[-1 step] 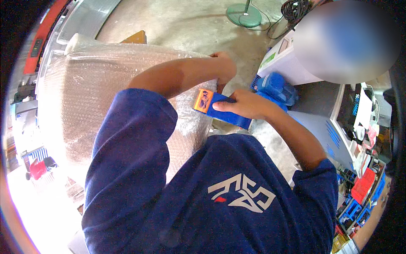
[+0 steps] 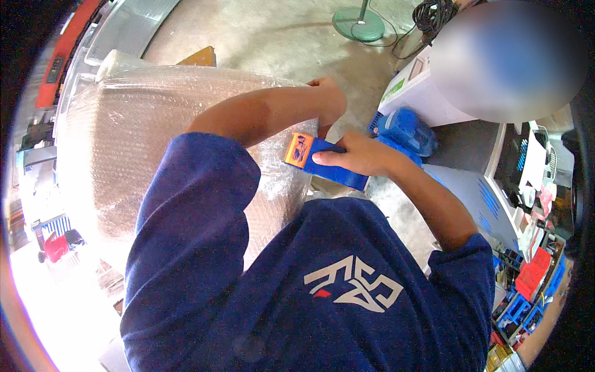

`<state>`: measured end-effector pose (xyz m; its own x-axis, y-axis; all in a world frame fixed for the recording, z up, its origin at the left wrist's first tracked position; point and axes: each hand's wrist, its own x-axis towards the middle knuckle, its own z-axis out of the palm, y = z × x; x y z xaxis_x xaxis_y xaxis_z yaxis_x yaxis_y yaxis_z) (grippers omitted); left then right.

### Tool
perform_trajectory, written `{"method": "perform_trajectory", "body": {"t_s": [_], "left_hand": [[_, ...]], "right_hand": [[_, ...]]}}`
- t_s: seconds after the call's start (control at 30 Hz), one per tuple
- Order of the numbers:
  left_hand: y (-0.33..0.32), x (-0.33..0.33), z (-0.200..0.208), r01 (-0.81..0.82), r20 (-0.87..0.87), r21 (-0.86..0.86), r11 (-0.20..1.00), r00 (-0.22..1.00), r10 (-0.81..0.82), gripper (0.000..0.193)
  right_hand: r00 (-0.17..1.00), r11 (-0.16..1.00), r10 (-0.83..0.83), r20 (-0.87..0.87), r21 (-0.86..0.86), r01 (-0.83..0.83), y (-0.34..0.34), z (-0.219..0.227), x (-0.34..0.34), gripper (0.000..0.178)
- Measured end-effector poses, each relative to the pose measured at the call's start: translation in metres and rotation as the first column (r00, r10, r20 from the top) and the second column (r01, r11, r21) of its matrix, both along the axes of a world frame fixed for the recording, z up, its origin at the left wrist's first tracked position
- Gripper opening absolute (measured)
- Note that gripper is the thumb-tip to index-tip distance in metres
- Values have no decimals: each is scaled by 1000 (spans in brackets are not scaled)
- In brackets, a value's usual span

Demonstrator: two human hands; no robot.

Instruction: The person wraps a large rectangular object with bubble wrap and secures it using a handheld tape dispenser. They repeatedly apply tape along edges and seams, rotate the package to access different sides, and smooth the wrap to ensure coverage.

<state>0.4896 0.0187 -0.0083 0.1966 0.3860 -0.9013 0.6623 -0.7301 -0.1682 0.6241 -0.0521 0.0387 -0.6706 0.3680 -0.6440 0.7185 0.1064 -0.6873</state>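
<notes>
A big object wrapped in clear bubble wrap (image 2: 155,142) fills the left and middle of the view. My left hand (image 2: 327,99) reaches over it and curls around the wrap at its far right edge. My right hand (image 2: 359,158) is closed around a blue tape dispenser (image 2: 325,162) with an orange end. The dispenser's orange end lies against the wrap's right side, just below my left hand. My dark blue shirt hides the near part of the wrapped object.
To the right stand a white box (image 2: 412,93), a blue item in clear plastic (image 2: 406,130) and a white-and-blue machine (image 2: 496,204). Red and blue bins (image 2: 527,285) sit lower right. A green round stand base (image 2: 359,25) and black cables (image 2: 434,12) lie on the concrete floor. Another person (image 2: 508,59) is at the upper right.
</notes>
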Motion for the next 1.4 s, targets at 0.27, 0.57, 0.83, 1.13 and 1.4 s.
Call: {"method": "perform_trajectory", "body": {"t_s": [0.27,0.57,0.83,1.13,1.4], "left_hand": [[6,-2,-10,-28,-41,13,1000,999,28,82],[8,1,-7,1,-104,17,1000,995,1,81],[5,2,5,23,-81,52,998,997,-19,82],[5,-1,-4,-6,-127,42,999,992,12,78],[1,8,1,-93,-176,38,995,979,98,94]], "right_hand": [[890,944,-141,-434,212,253,-30,-20,10,72],[916,743,141,-376,651,153,-45,-16,13,68],[971,675,104,-214,733,89,-49,-3,5,82],[964,720,132,-232,691,67,-44,-19,15,84],[944,736,142,-297,670,99,-43,-78,41,87]]}}
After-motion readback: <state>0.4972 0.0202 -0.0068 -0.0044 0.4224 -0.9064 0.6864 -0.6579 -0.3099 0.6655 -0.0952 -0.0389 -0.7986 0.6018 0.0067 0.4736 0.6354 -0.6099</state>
